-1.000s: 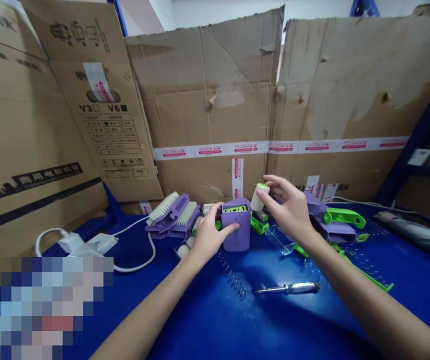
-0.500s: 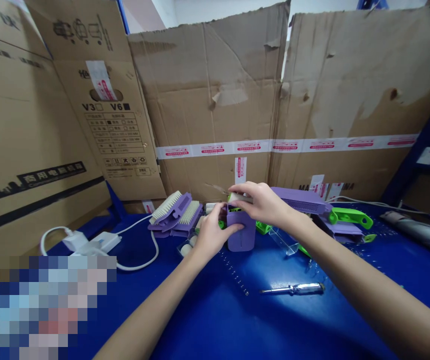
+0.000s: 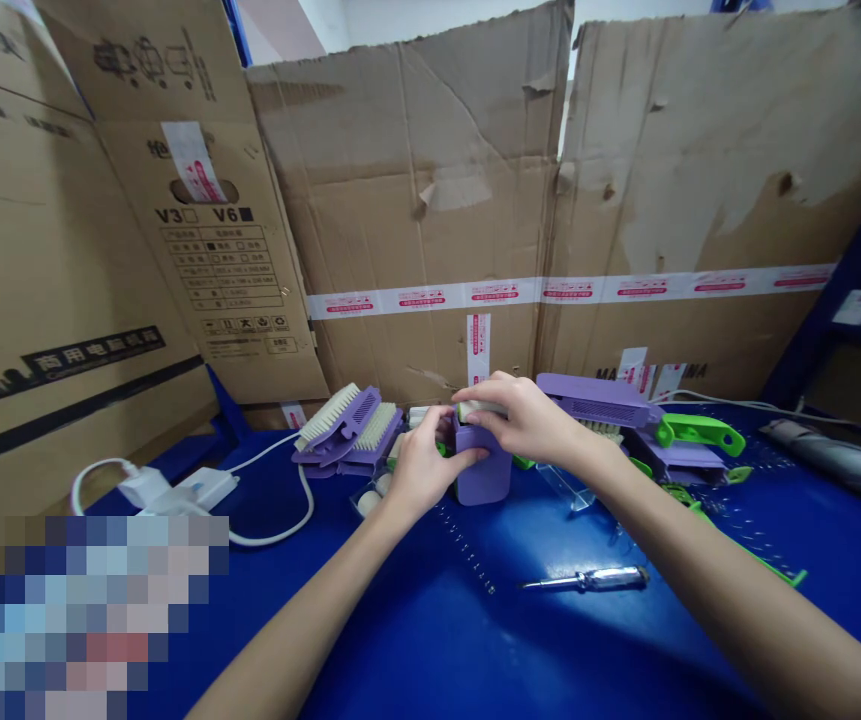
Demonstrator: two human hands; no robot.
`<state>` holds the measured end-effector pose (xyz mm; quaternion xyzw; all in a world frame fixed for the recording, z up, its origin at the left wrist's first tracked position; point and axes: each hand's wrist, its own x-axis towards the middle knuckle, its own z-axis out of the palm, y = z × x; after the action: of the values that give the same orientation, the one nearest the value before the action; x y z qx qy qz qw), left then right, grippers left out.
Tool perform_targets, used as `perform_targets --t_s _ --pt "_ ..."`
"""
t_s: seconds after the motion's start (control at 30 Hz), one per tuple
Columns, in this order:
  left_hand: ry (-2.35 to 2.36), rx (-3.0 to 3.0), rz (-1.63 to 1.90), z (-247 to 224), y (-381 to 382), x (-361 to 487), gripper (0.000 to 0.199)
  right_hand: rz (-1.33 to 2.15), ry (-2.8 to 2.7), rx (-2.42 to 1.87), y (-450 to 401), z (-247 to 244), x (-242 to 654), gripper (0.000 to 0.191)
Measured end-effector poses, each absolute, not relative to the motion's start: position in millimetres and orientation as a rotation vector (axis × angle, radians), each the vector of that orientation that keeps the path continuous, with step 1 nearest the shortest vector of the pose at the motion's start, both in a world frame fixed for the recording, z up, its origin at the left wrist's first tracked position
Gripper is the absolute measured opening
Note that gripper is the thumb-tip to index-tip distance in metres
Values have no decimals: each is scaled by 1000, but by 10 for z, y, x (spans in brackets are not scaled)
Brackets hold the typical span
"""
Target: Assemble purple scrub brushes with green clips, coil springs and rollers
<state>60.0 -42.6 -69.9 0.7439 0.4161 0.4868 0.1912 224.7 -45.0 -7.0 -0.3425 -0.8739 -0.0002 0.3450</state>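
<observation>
My left hand point(image 3: 424, 462) is wrapped round the side of a purple plastic housing point(image 3: 484, 482), which stands upright on the blue table with the thumb across its front. Over the top of that housing, the fingers of my right hand point(image 3: 531, 418) are closed on a whitish cylindrical piece point(image 3: 477, 407) with a green end. The piece lies across the upper opening; how far it sits inside is hidden by my fingers. Close to my left wrist are some round whitish parts point(image 3: 368, 500) in a clear tray. A screwdriver point(image 3: 587, 579) with a clear handle lies in front.
Purple pieces with pale bristles point(image 3: 355, 430) are stacked at left, beside a white charger and cable point(image 3: 271, 541). More purple parts point(image 3: 602, 402) and a green handle point(image 3: 700, 436) lie at right. Cardboard sheets point(image 3: 430, 200) wall the back. Small clear items point(image 3: 467, 550) are strewn about.
My right hand has moved slightly down and left, bringing the whitish piece lower against the top of the purple housing. My left hand keeps its hold. The view has shifted slightly.
</observation>
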Motion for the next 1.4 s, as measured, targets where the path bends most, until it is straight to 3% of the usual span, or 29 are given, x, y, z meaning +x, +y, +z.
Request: perform_targets --t_s 0.27,1.0,1.4 --pt "1163 2063 1387 -706 -408 614 48 -127 -2270 -854 -385 -182 2215 25" --pt "982 1979 1327 -703 -386 600 48 229 -2239 -861 -350 -107 2313 22" --pt "1031 1979 1234 -651 -348 571 48 761 -2238 -919 -199 148 2324 24"
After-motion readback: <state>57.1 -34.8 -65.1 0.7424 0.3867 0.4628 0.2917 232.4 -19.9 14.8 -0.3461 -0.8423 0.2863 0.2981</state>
